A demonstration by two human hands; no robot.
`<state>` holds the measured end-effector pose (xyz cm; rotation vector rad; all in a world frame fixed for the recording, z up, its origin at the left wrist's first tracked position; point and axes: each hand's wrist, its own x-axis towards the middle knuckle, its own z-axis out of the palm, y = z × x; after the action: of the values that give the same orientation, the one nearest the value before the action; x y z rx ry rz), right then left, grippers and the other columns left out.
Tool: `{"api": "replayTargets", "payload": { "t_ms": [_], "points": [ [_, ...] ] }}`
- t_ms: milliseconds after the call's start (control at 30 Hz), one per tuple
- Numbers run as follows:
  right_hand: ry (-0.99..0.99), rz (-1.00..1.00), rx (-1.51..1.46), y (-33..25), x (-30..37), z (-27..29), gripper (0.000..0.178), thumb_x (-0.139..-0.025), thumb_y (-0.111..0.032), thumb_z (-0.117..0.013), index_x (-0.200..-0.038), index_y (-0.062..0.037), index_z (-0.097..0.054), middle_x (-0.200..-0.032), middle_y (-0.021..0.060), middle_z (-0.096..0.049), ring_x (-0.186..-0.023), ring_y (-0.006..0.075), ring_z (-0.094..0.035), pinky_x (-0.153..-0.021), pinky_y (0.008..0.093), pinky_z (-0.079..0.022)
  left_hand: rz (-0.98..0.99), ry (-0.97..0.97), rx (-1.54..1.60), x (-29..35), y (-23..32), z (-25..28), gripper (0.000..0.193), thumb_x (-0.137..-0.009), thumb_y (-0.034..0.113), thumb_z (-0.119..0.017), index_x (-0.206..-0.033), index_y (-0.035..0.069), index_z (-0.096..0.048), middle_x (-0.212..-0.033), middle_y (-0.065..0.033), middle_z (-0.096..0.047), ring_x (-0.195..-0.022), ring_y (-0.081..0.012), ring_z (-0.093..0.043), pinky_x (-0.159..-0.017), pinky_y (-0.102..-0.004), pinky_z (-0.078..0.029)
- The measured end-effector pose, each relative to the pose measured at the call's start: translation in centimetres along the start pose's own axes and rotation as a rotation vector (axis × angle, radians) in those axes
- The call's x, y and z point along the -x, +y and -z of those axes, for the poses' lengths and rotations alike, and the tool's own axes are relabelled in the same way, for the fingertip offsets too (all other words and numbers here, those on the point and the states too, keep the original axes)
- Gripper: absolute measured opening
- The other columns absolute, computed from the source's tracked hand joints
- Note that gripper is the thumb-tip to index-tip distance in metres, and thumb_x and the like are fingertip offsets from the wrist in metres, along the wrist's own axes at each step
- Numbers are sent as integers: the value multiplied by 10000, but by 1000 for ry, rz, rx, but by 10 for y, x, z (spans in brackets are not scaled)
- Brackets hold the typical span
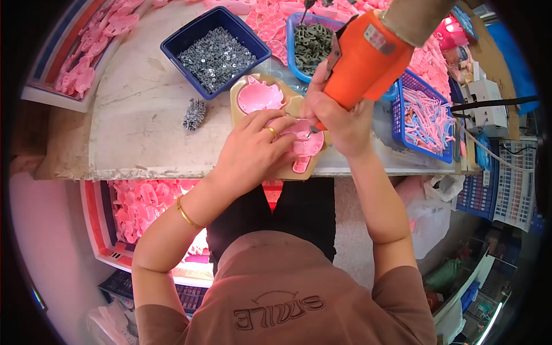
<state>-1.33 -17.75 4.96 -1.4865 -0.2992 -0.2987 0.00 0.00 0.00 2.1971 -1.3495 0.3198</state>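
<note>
My left hand (pixel 253 148) lies over a pink plastic shell part (pixel 310 147), its fingers bent on the part and holding it in a tan fixture (pixel 294 105). A second pink shell (pixel 260 95) sits in the fixture's far hollow. Wrapped around an orange power screwdriver (pixel 368 60), my right hand (pixel 339 121) tilts the tool so its bit meets the near part beside my left fingers. A cluster of screws (pixel 195 114) stands on the table, left of the fixture.
Beyond the fixture are a dark blue bin (pixel 183 70) of small screws and a light blue basket (pixel 291 49) of dark green pieces. At right, a blue basket (pixel 398 118) holds pink and blue sticks. Pink parts (pixel 267 26) pile up behind; a crate (pixel 95 230) of more stands below the table.
</note>
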Motion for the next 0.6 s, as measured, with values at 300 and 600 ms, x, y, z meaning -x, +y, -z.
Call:
{"api": "replayTargets", "payload": {
  "t_ms": [300, 600],
  "points": [
    [30, -64, 1, -10, -3, -2, 272, -827, -10, -574, -1091, 16, -512, -703, 49, -561, -540, 93, -534, -519, 233, -444, -1, 2, 2, 0, 3, 1, 246, -788, 262, -725, -946, 82, -668, -1187, -41, -612, -1160, -240, -546, -1000, -388, -446],
    [-69, 196, 115, -58, -39, -28, 385, -940, -205, -646, -1231, 30, -556, -853, 54, -674, -828, 159, -655, -729, 314, -536, 148, 51, -8, 29, 10, 9, 390, -790, 242, -754, -1152, 152, -639, -1383, -124, -513, -1287, -318, -467, -1088, -470, -376]
  ]
}}
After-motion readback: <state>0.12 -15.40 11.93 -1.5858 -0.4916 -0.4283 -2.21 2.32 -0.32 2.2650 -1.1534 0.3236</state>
